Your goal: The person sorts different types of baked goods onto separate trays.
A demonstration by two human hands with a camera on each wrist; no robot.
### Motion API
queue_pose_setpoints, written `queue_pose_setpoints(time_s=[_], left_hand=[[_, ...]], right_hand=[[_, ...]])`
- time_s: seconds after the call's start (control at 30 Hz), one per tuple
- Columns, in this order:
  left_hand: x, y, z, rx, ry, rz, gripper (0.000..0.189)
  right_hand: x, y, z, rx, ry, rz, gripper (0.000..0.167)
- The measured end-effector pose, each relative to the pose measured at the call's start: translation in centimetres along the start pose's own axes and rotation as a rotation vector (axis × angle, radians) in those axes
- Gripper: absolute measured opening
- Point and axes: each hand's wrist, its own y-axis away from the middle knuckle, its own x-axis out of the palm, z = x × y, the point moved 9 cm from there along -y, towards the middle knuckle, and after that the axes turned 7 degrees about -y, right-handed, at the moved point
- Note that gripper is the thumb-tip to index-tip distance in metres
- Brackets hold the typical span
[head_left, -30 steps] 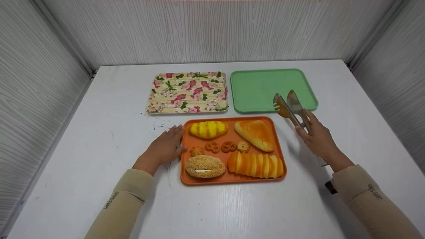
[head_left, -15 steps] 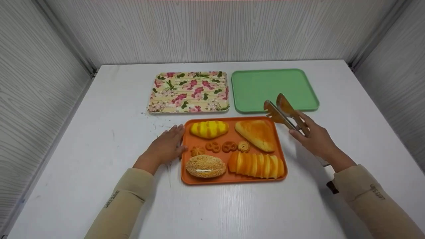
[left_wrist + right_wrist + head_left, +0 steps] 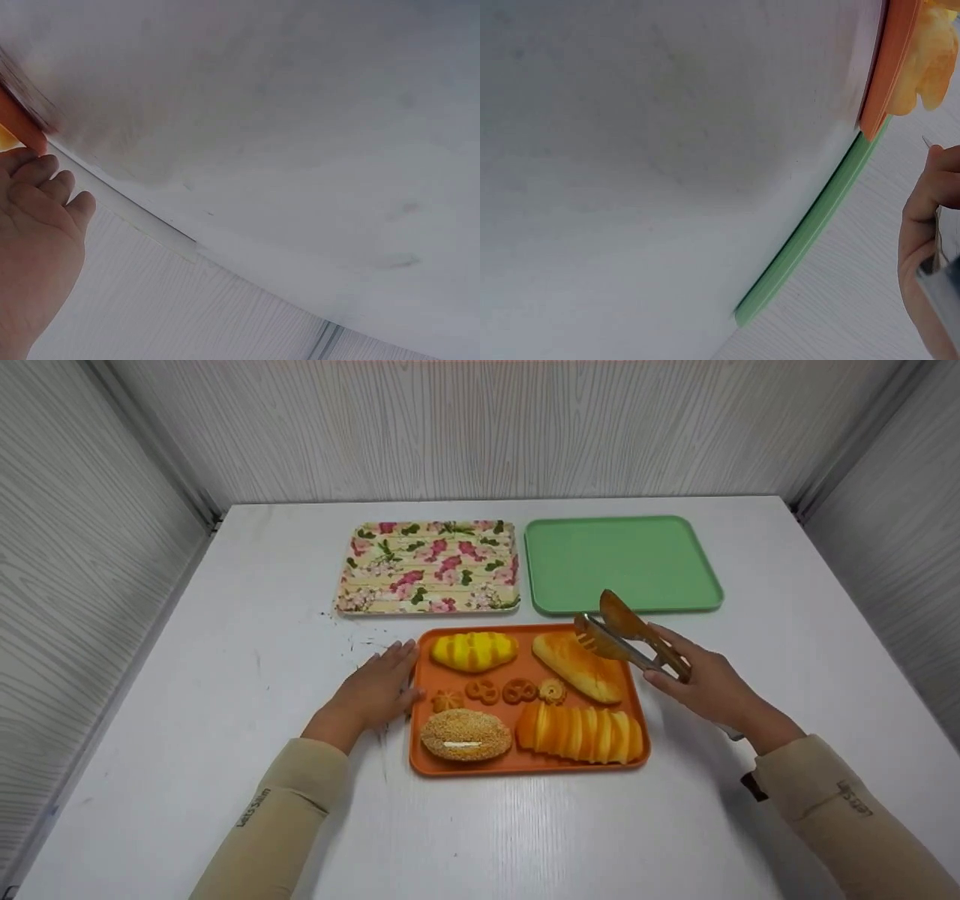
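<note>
My right hand [image 3: 709, 686] grips a pair of metal serving tongs [image 3: 660, 660], one side fork-shaped and the other spoon-shaped. The tongs' ends stand apart, overlapping the triangular bread [image 3: 574, 660] at the upper right of the orange tray [image 3: 529, 771]. At that tray's left edge rests my left hand [image 3: 371, 690], fingers straight and touching the rim. The tray also bears a yellow striped bread [image 3: 474, 651], a sesame bun [image 3: 465, 735], a sliced loaf [image 3: 581, 733] and a row of small cookies [image 3: 519, 691]. In the right wrist view, curled fingers [image 3: 926, 191] show at the right edge.
Behind the orange tray lie a flower-patterned tray [image 3: 431, 566] on the left and a green tray [image 3: 622, 562] on the right. White wood-grain panels [image 3: 495, 427] wall in the white table [image 3: 480, 840] at the back and sides.
My right hand has carried the tongs left and toward me, from over the green tray to the triangular bread. My left hand stays at the orange tray's edge.
</note>
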Motion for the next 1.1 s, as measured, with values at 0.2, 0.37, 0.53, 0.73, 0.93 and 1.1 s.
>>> queue_pose_setpoints(time_s=[0.2, 0.37, 0.53, 0.73, 0.93, 1.1], left_hand=[[0.0, 0.1, -0.1, -0.008, -0.010, 0.002, 0.073], [0.0, 0.0, -0.1, -0.009, -0.017, 0.001, 0.074], [0.0, 0.0, -0.1, -0.009, -0.014, -0.001, 0.074], [0.0, -0.1, -0.1, -0.015, -0.004, 0.006, 0.074], [-0.1, 0.0, -0.1, -0.015, 0.002, 0.004, 0.074], [0.0, 0.0, -0.2, -0.007, 0.003, 0.001, 0.074]], right_hand=[[0.5, 0.1, 0.6, -0.024, 0.004, 0.027, 0.070], [1.0, 0.1, 1.0, -0.046, 0.006, 0.051, 0.071], [1.7, 0.1, 0.9, -0.047, 0.012, 0.079, 0.071], [2.1, 0.3, 0.5, 0.000, -0.002, 0.098, 0.070], [2.1, 0.3, 0.3, 0.025, -0.020, 0.102, 0.070], [2.2, 0.4, 0.3, 0.030, -0.016, 0.103, 0.068]])
